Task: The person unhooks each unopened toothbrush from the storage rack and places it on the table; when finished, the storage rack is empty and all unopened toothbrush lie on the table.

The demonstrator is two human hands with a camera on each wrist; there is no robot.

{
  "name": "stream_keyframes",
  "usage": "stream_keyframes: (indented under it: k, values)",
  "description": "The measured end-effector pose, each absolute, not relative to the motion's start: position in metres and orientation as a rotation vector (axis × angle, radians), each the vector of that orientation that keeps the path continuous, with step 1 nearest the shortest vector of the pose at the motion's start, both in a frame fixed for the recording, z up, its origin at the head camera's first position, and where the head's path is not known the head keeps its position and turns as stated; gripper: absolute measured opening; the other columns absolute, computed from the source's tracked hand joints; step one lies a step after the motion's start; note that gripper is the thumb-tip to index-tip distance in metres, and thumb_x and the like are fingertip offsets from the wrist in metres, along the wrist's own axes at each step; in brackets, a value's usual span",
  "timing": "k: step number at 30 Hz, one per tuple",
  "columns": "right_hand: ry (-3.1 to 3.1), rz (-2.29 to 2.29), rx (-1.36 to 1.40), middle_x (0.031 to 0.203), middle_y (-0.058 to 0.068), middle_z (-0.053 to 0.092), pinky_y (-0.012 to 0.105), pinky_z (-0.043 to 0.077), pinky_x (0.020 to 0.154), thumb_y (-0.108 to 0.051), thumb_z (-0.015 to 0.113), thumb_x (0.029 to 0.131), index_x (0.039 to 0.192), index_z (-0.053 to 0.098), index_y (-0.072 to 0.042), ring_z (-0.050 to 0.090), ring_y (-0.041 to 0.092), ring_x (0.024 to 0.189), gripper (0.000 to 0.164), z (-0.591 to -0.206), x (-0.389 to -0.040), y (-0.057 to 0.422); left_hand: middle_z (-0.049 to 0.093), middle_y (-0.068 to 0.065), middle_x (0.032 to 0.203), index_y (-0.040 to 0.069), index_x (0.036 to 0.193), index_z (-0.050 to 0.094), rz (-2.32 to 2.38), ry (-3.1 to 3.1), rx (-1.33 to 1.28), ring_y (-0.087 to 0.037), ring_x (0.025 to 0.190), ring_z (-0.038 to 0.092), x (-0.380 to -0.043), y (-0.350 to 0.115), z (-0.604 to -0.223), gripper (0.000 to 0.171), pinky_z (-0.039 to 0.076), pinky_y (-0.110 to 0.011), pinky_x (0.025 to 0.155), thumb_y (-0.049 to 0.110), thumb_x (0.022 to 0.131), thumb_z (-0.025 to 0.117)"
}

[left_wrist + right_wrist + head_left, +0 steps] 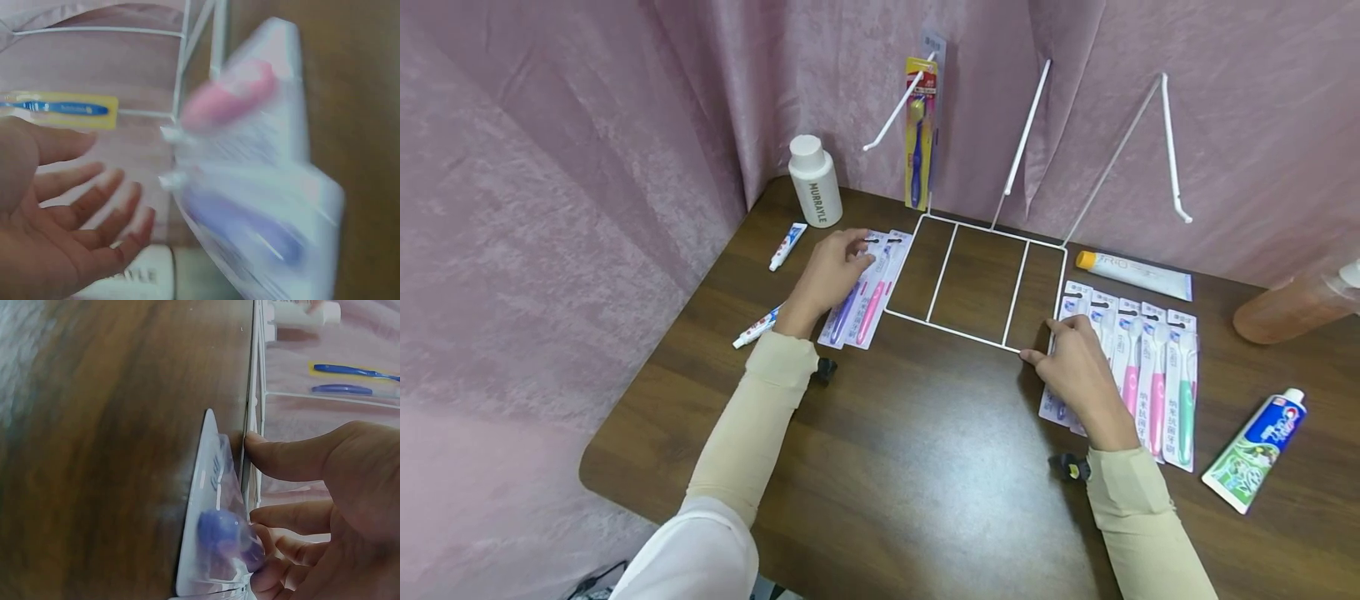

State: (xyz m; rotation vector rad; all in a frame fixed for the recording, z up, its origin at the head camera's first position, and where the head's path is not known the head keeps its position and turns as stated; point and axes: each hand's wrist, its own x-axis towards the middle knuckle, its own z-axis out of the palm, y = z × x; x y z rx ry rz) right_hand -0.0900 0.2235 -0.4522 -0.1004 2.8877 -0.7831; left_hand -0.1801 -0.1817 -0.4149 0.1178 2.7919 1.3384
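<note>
My left hand (833, 271) is over two packaged toothbrushes, one purple (844, 315) and one pink (870, 312), beside the white wire display rack (966, 332). In the left wrist view its fingers (103, 209) are spread and loosely bent, with nothing between them; the packs look blurred. My right hand (1075, 367) holds the rack's front right corner, thumb on the front wire and index finger at the side wire. Beneath that hand lies a row of several packaged toothbrushes (1180, 392), partly covered. A yellow-carded toothbrush (917, 142) hangs on the rack's left hook.
A white bottle (817, 196) and two small toothpaste tubes (787, 247) (756, 327) stand or lie at the left. To the right are an orange-capped tube (1138, 275), a green-and-blue toothpaste tube (1255, 450) and an amber bottle (1292, 308). Pink curtain (850, 75) hangs behind.
</note>
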Motion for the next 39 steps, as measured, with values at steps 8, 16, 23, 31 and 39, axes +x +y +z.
stream_keyframes:
  k: [8, 16, 23, 31, 39]
  values:
    - [2.888, -0.780, -0.085, 0.153, 0.038, 0.052, 0.070, 0.051, 0.114, -0.033, 0.085, 0.101, 0.158, 0.055, 0.017, 0.057, 0.053, 0.135, 0.082, -0.454, -0.087, 0.219, 0.072, -0.021, 0.151, -0.001, 0.162, 0.059, 1.590, 2.873, 0.193, -0.033, 0.128, 0.073, -0.210, -0.138, -0.354, 0.051, 0.059, -0.040, 0.113, 0.014, 0.115, 0.069]
    - [2.887, -0.782, -0.100, 0.149, 0.038, 0.054, 0.068, 0.052, 0.114, -0.027, 0.085, 0.101, 0.156, 0.054, 0.020, 0.059, 0.051, 0.131, 0.079, -0.446, -0.083, 0.206, 0.077, -0.012, 0.148, 0.008, 0.157, 0.067, 1.686, 2.860, 0.130, -0.026, 0.131, 0.075, -0.241, -0.131, -0.330, 0.042, 0.057, -0.033, 0.112, 0.013, 0.115, 0.066]
    - [2.901, -0.799, -0.126, 0.147, 0.037, 0.056, 0.067, 0.052, 0.114, -0.030, 0.087, 0.099, 0.155, 0.057, 0.020, 0.059, 0.051, 0.131, 0.081, -0.449, -0.086, 0.206, 0.083, -0.018, 0.132, 0.001, 0.133, 0.076, 1.687, 2.917, 0.099, -0.029, 0.123, 0.077, -0.238, -0.131, -0.328, 0.024, 0.057, -0.033, 0.106, 0.013, 0.114, 0.068]
    - [2.907, -0.769, -0.149, 0.147, 0.037, 0.055, 0.068, 0.052, 0.112, -0.031, 0.087, 0.100, 0.155, 0.056, 0.019, 0.060, 0.051, 0.129, 0.081, -0.455, -0.091, 0.208, 0.083, -0.020, 0.118, -0.002, 0.121, 0.078, 1.732, 2.948, 0.137, -0.020, 0.103, 0.070, -0.233, -0.131, -0.328, 0.017, 0.051, -0.024, 0.093, 0.011, 0.112, 0.070]
    - [2.871, -0.755, -0.117, 0.149, 0.039, 0.054, 0.068, 0.051, 0.114, -0.028, 0.085, 0.102, 0.156, 0.054, 0.020, 0.059, 0.053, 0.131, 0.079, -0.437, -0.087, 0.201, 0.079, -0.018, 0.113, -0.002, 0.125, 0.079, 1.790, 2.935, 0.231, -0.019, 0.100, 0.068, -0.218, -0.132, -0.328, 0.019, 0.054, -0.025, 0.094, 0.010, 0.112, 0.071]
